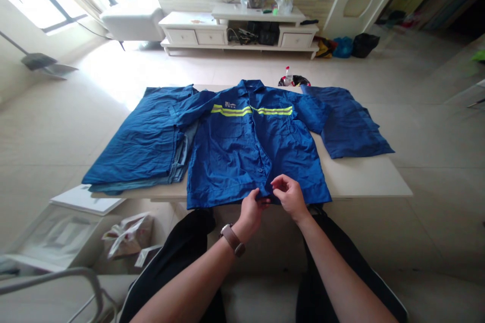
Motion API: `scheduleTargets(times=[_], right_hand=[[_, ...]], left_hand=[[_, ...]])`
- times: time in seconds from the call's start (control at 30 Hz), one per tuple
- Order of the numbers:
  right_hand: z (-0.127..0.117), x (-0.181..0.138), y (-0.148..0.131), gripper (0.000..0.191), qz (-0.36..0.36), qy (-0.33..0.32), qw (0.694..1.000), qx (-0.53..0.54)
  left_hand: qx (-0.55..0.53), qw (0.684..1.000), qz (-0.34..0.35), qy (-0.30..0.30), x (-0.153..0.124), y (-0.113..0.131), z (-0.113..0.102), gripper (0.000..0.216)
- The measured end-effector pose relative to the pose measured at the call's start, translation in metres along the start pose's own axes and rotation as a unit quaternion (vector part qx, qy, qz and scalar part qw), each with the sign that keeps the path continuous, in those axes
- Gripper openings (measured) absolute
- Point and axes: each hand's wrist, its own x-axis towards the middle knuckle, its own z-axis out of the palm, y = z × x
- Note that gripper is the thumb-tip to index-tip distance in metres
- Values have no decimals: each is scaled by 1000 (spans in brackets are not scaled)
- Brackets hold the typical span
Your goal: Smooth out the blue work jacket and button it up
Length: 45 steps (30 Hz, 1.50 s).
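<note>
So you've got the blue work jacket (250, 151) laid out flat, front side up, on the pale table (364, 176), collar pointing away from you and the hem hanging just over the near edge. The yellow reflective stripe (252, 110) runs straight across the chest.

Both your hands are down at the bottom of the button placket. Your left hand (252, 210), the one with the wristwatch (232, 239), has its fingers pinched shut on the hem edge right at the front opening. Your right hand (288, 194) is touching the same spot from the other side, thumb and fingers closed on the fabric just beside your left. The two hands are nearly touching each other.

To the left of the jacket there's a stack of folded blue clothes (140, 146), partly tucked under its sleeve. On the right, another blue garment (350, 128) lies flat, just beside the other sleeve. A small bottle (288, 76) sits at the far edge.
</note>
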Motion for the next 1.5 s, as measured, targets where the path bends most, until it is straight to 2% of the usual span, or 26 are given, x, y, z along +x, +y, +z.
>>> scheduleTargets(times=[0.13,0.27,0.43,0.63,0.77,0.87,0.93,1.03,1.13,1.2,1.37,1.5], right_hand=[[1,2,5,14,17,27,999,-33],[5,3,13,15,8,-3,993,-117],[7,0,18,14,-29,-38,980,-195],[5,-1,24,20,-19,-54,970,-235],[6,-6,23,39,-53,-58,955,-287],[8,-13,17,57,-89,-97,924,-358],[10,-17,12,51,-104,-127,900,-403],[10,-18,7,25,-101,-128,883,-441],[8,-13,5,7,-69,-85,896,-430],[5,-10,5,2,-53,-60,910,-407],[-1,-5,10,14,-35,-20,941,-336],[-5,-3,12,21,-20,-18,950,-310]], left_hand=[[28,998,5,61,4,-19,-7,21],[58,993,1,104,2,-33,-13,32],[83,991,-9,106,-7,-45,-17,42],[117,987,-24,109,-23,-71,-21,52],[132,984,-31,111,-30,-85,-23,50],[137,984,-35,113,-32,-88,-22,49],[139,983,-37,115,-32,-89,-22,49],[140,982,-39,122,-35,-91,-23,50],[139,981,-36,130,-37,-94,-24,51],[141,981,-26,129,-39,-95,-26,54],[131,981,-23,142,-42,-98,-30,59],[114,982,-31,146,-48,-101,-29,60]])
